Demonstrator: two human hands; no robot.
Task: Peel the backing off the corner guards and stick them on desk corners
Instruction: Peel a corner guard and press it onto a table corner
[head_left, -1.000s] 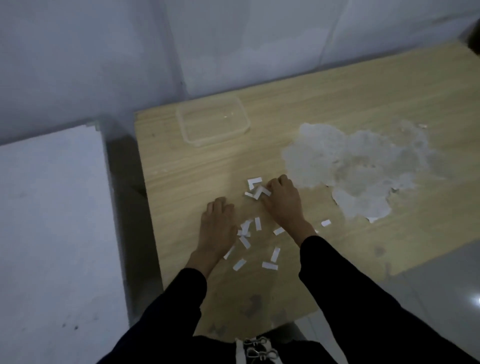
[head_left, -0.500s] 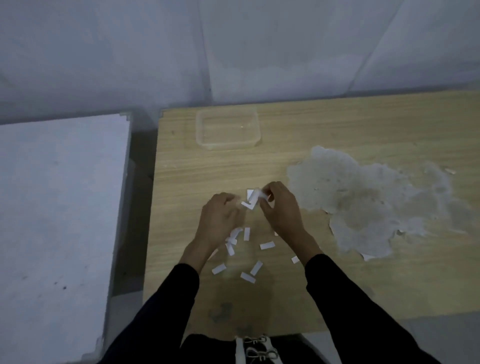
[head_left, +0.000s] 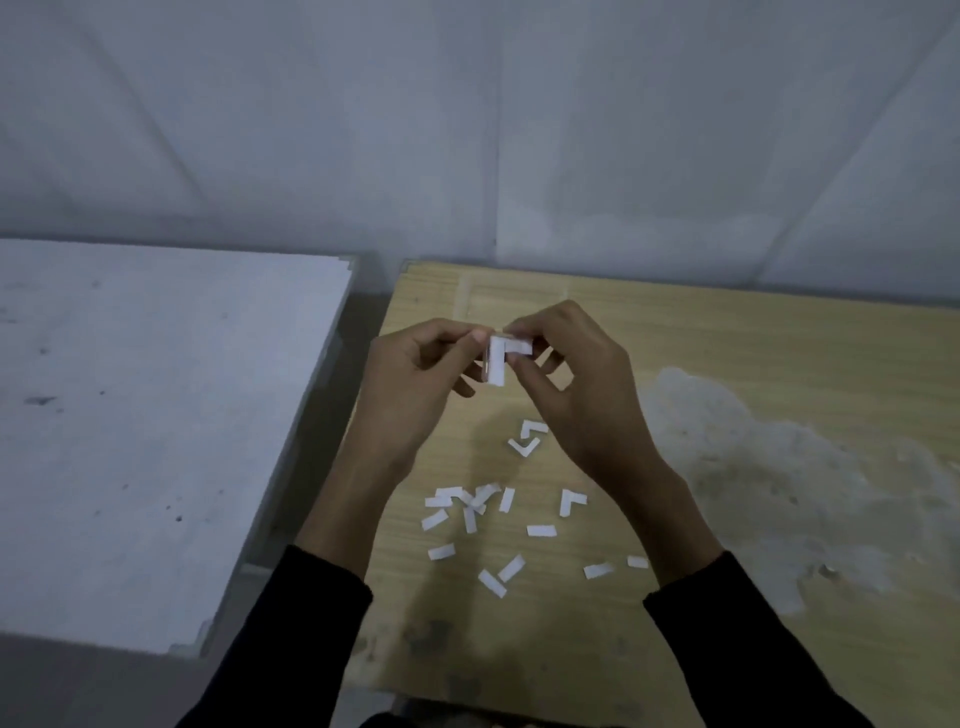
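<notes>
Your wooden desk (head_left: 727, 322) is the base. Above it, near its far left corner, your left hand (head_left: 415, 374) and right hand (head_left: 576, 384) each pinch one white L-shaped corner guard (head_left: 500, 358) between thumb and fingertips. It looks light and fairly stiff, so grip it by the arm edges and pick at a backing end. Blur hides whether any has lifted. Peeled backing strips (head_left: 470, 512) litter the desk below.

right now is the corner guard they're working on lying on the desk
No, the corner guard is held above the desk, pinched by the left hand and the right hand.
</notes>
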